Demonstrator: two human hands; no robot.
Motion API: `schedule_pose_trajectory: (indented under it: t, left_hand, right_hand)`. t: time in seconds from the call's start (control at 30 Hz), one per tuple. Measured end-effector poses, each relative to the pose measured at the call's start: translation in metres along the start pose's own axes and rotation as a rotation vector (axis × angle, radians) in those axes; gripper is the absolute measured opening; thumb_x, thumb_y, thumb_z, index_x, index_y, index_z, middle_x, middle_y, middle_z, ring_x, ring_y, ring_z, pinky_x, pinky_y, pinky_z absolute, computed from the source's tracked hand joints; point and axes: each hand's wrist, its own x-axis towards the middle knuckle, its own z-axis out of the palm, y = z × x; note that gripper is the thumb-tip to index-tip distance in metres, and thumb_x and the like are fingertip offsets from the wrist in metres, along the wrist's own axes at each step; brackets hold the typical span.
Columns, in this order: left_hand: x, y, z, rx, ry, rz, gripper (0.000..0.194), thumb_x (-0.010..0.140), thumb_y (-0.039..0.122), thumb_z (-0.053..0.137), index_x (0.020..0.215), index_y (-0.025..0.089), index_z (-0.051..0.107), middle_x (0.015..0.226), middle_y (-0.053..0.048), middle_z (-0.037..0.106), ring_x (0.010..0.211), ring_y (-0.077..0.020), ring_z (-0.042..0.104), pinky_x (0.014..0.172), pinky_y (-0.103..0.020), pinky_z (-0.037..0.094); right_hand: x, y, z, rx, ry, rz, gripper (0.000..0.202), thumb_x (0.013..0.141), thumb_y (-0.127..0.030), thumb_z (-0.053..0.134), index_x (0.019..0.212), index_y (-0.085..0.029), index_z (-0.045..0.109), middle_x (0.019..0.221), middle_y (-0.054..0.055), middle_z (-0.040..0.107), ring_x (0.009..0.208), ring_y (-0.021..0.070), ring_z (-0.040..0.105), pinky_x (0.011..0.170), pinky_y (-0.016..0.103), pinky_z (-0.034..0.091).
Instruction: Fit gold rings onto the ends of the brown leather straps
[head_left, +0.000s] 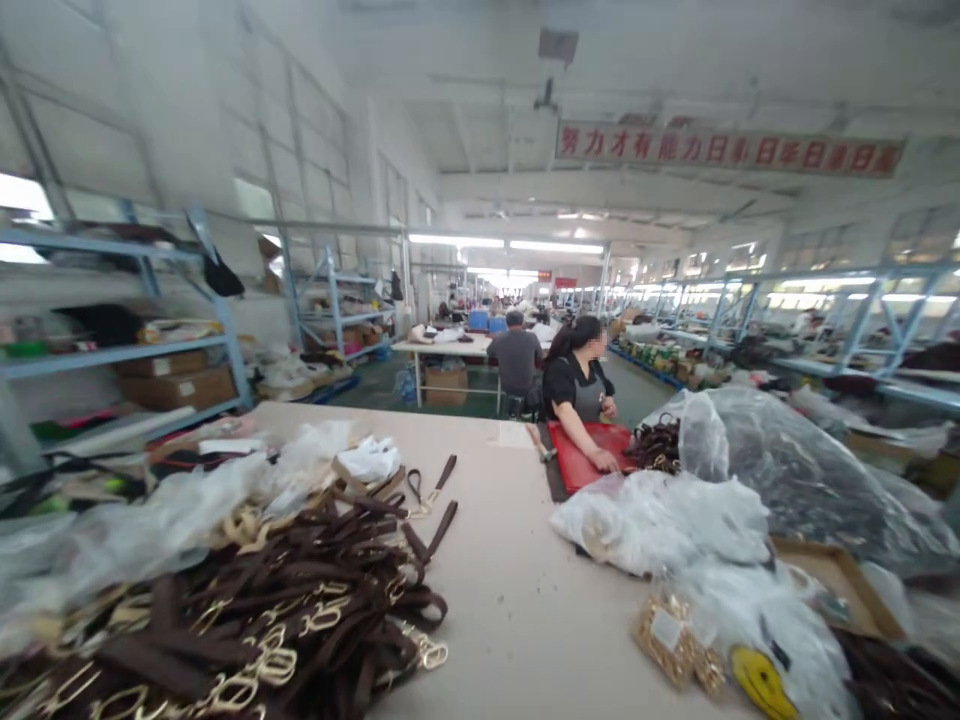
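Neither of my hands shows in the head view. Before me is a pale worktable point(495, 600). A large heap of dark brown straps point(300, 600) with gold-coloured metal clasps point(262, 665) covers its left front. Two short strap pieces point(442, 525) lie a little apart at the heap's right edge. On the table's right side are a clear bag of small gold-coloured parts point(667, 635) and a yellow round object point(757, 680), partly beside white plastic bags point(667, 525).
A co-worker point(581, 385) at the table's far right rests a hand on a red mat point(592, 450). Another person point(517, 360) sits farther back. Blue shelving point(120, 355) stands left; a big clear plastic sheet point(817, 470) and a shallow cardboard tray point(840, 580) lie right.
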Motion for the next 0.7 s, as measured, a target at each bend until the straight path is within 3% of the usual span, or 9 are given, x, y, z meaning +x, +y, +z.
schedule_pose_trajectory:
  t: [0.07,0.13,0.23,0.33,0.43,0.53,0.63,0.7]
  left_hand:
    - [0.005,0.021,0.008,0.001,0.005,0.036,0.040,0.080,0.038,0.069,0.117,0.028,0.058,0.118,-0.007,0.061,0.103,-0.0274,0.060,0.069,-0.038,0.056]
    - [0.004,0.026,0.018,-0.005,0.009,0.052,0.036,0.081,0.035,0.069,0.115,0.027,0.059,0.118,-0.007,0.061,0.106,-0.0288,0.059,0.071,-0.040,0.056]
    - [-0.001,0.023,0.034,-0.014,0.017,0.069,0.033,0.084,0.043,0.062,0.115,0.031,0.062,0.110,-0.005,0.067,0.103,-0.0306,0.062,0.069,-0.042,0.055]
    - [-0.008,0.011,0.044,-0.025,0.029,0.084,0.051,0.064,0.058,0.071,0.112,0.042,0.066,0.099,-0.007,0.072,0.096,-0.0381,0.066,0.052,-0.042,0.050]
    - [-0.032,-0.032,0.043,-0.046,-0.049,0.151,0.055,0.058,0.057,0.074,0.110,0.042,0.068,0.090,-0.008,0.074,0.086,-0.0399,0.067,0.049,-0.046,0.048]
    - [-0.083,-0.098,0.042,-0.123,-0.134,0.105,0.048,0.063,0.049,0.072,0.109,0.038,0.068,0.090,-0.005,0.073,0.083,-0.0330,0.068,0.055,-0.041,0.049]
    - [-0.131,-0.140,0.048,-0.222,-0.143,0.002,0.037,0.072,0.033,0.065,0.107,0.023,0.070,0.095,-0.007,0.072,0.083,-0.0221,0.068,0.062,-0.029,0.047]
    - [-0.141,-0.147,0.053,-0.276,-0.158,-0.033,0.034,0.076,0.025,0.059,0.107,0.018,0.070,0.100,-0.009,0.071,0.082,-0.0177,0.066,0.062,-0.024,0.044]
  right_hand:
    - [0.033,-0.019,0.004,-0.006,0.015,-0.055,0.019,0.069,-0.049,0.070,0.083,-0.035,0.073,0.074,0.000,0.071,0.076,0.0294,0.068,0.045,0.033,0.051]
    - [0.054,-0.035,0.008,-0.017,0.027,-0.088,0.017,0.059,-0.049,0.068,0.072,-0.039,0.075,0.063,0.000,0.069,0.070,0.0373,0.069,0.036,0.036,0.044]
    - [0.076,-0.056,0.006,-0.046,0.017,-0.177,0.014,0.058,-0.048,0.064,0.066,-0.044,0.074,0.056,0.001,0.066,0.064,0.0403,0.068,0.032,0.038,0.038]
    - [0.078,-0.061,-0.006,-0.061,-0.010,-0.277,0.018,0.052,-0.042,0.069,0.068,-0.051,0.072,0.055,0.001,0.065,0.060,0.0395,0.067,0.028,0.040,0.036]
    - [0.027,-0.027,-0.022,-0.060,0.012,-0.295,0.018,0.053,-0.040,0.072,0.067,-0.051,0.072,0.056,0.000,0.064,0.059,0.0358,0.066,0.030,0.040,0.040]
    - [-0.080,0.020,-0.036,-0.066,0.010,-0.152,0.010,0.064,-0.043,0.068,0.072,-0.046,0.073,0.062,0.000,0.066,0.066,0.0296,0.066,0.045,0.040,0.051]
    - [-0.167,0.030,-0.052,-0.077,0.003,0.017,0.015,0.079,-0.040,0.062,0.085,-0.036,0.075,0.078,0.003,0.069,0.077,0.0232,0.064,0.068,0.037,0.053]
    - [-0.186,0.025,-0.059,-0.068,0.007,0.055,0.016,0.083,-0.036,0.061,0.089,-0.030,0.075,0.080,0.004,0.067,0.079,0.0203,0.062,0.072,0.033,0.050]
